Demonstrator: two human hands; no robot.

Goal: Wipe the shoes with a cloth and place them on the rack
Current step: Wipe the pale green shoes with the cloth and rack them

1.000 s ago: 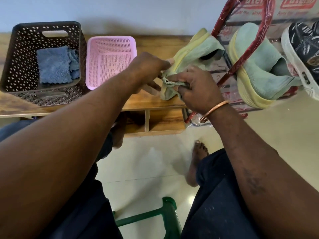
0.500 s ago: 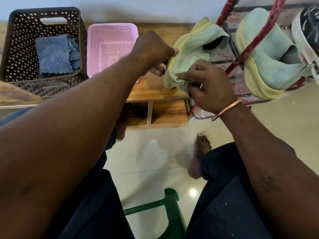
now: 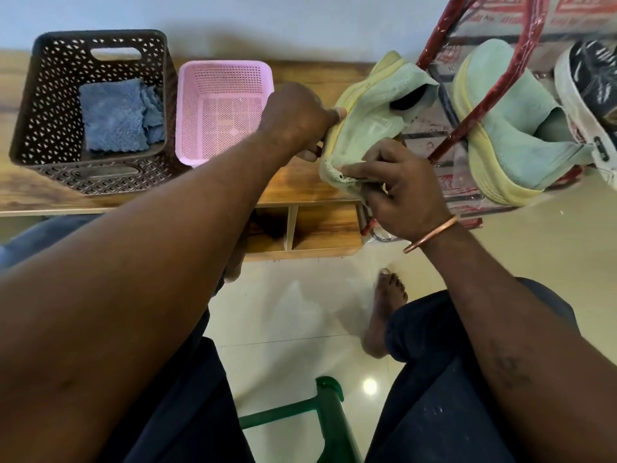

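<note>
Between left hand (image 3: 297,118) and right hand (image 3: 404,188), green shoe (image 3: 367,128).

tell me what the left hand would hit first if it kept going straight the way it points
The left hand grips the light green shoe at its side, so it would just press into that. Past the shoe stands the red rack, though depth is hard to judge.
</note>
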